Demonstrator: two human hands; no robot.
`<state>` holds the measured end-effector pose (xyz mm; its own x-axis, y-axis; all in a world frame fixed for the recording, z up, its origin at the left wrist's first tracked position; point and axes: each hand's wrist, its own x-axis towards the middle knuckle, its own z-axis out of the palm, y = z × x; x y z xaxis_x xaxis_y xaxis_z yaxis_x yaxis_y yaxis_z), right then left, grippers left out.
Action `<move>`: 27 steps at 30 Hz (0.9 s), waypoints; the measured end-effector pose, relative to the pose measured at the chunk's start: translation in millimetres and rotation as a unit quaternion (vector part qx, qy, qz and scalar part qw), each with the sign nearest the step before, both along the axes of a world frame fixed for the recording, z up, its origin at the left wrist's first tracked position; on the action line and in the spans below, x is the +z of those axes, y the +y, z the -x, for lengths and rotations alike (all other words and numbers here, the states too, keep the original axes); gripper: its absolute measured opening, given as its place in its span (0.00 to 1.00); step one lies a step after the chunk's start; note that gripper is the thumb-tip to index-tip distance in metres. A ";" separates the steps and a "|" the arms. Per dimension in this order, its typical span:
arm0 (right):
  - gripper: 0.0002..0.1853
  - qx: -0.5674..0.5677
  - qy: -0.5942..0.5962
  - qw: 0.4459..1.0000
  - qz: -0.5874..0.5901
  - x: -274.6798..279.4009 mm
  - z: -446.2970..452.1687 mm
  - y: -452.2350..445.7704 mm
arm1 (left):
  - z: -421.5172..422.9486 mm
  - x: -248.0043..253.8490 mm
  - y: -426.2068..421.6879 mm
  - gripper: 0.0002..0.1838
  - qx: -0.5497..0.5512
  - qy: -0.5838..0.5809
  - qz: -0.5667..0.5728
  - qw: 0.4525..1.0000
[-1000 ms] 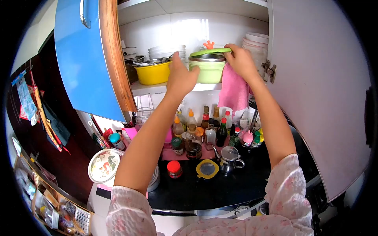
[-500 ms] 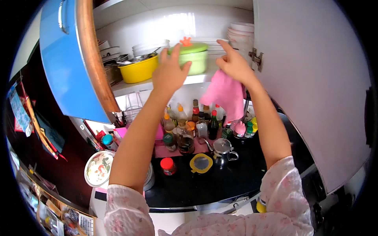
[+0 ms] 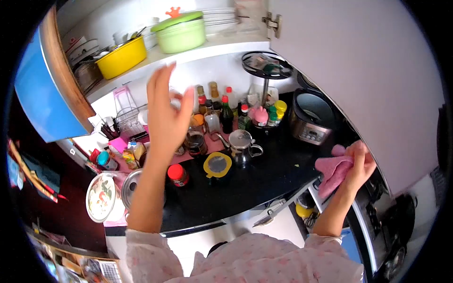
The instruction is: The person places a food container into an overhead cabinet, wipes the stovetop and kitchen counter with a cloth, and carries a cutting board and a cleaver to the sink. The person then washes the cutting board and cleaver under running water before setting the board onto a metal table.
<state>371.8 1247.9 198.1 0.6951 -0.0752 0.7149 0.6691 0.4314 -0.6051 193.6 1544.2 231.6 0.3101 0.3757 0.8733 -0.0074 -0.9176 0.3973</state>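
Your right hand has dropped away from the shelf, taking the cloth with it. Half a second ago both sat beside the pot; now they hang near the right end of the tabletop, by its front edge and just inside the grey door. Whether the cloth touches the tabletop, you cannot establish from this view. The fingers of this hand are grasping the cloth, which is bunched.

Your left hand is also lower and now apart from the pot. It is raised in front of the bottles, below the shelf's front edge, with fingers released, thumb spread and nothing held.

The pot stands on the shelf near its front edge, right of the yellow basin. Its lid, held ajar one second ago, now rests on top. Finding: the pot appears covered and needs no support from you; the cloth is your only load.

The teapot and red-capped jar stand on the tabletop, well left of the cloth. The cooker stands toward its back right.
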 end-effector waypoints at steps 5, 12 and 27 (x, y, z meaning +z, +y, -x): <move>0.25 0.105 -0.081 0.991 -0.030 0.9 57.4 -1.4 | 15.8 -104.2 -25.4 0.25 -0.131 0.051 0.175 0.975; 0.25 0.084 -0.124 0.957 0.247 11.2 133.7 12.7 | 50.2 -171.3 -76.9 0.25 -0.249 0.157 0.290 0.911; 0.23 -0.020 0.438 0.835 0.332 -117.2 319.0 -269.2 | 89.0 -240.4 -351.5 0.17 -0.735 0.532 0.162 0.388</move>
<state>52.9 978.7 80.9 0.9798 0.1001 -0.1730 -0.1496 -0.2062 -0.9670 104.6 1192.7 -8.8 0.5184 -0.8528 -0.0628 -0.1011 -0.1341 0.9858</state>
